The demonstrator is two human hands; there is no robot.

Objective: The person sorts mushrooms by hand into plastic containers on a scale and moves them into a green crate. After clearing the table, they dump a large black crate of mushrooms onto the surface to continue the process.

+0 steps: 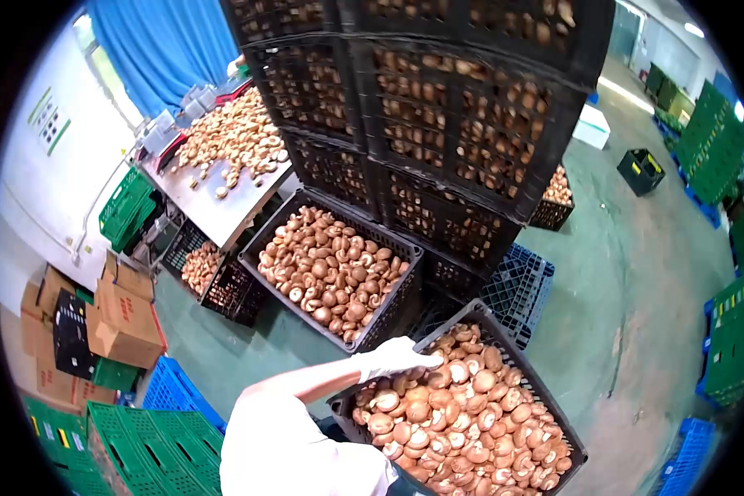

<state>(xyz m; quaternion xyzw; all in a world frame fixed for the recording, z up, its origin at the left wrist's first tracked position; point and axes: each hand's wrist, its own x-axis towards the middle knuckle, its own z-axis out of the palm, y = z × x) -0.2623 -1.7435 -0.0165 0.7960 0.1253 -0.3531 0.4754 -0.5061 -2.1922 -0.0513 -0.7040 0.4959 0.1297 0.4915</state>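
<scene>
A black plastic crate [569, 430] full of brown mushrooms [471, 405] is tilted in the lower middle of the view. My left hand [393, 359], in a white glove, grips this crate's far left rim. One digit points inward over the mushrooms, and the other fingers are partly hidden. My right hand is out of view. Just beyond, a second black crate [252, 263] heaped with brown mushrooms [331, 264] stands against the stack.
Tall stacked black crates [372, 116] of mushrooms rise ahead. A metal table [223, 211] carries loose mushrooms at left. Cardboard boxes [124, 318] and green crates [153, 446] line the left. A blue pallet [517, 289] lies behind the near crate. Green crate stacks [711, 140] stand right.
</scene>
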